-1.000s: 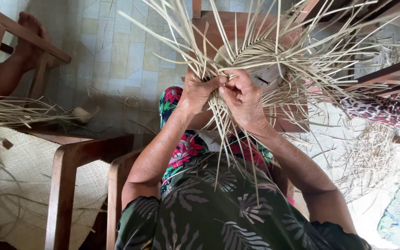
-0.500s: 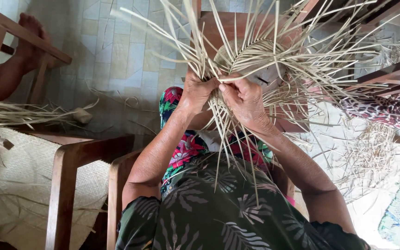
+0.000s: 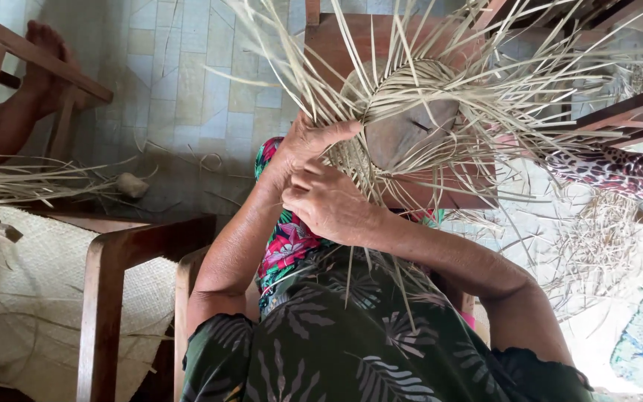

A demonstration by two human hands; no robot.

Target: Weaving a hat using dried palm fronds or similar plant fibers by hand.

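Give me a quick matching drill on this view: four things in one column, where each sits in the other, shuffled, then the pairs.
Things:
1. left hand
2. bare foot
3. woven mat
4. wooden block

Places:
A. top left, on the tiled floor
B. inside the half-woven straw piece
C. bottom left, under the wooden frame
D. gripping the straw weave's left edge, above the right hand

Pairs: 1-D, 2-A, 3-C, 4-B

Woven hat (image 3: 411, 112) on wooden block (image 3: 411, 134), centre; chair (image 3: 124, 260) left of it; mat (image 3: 31, 298) on floor (image 3: 187, 74), far left.
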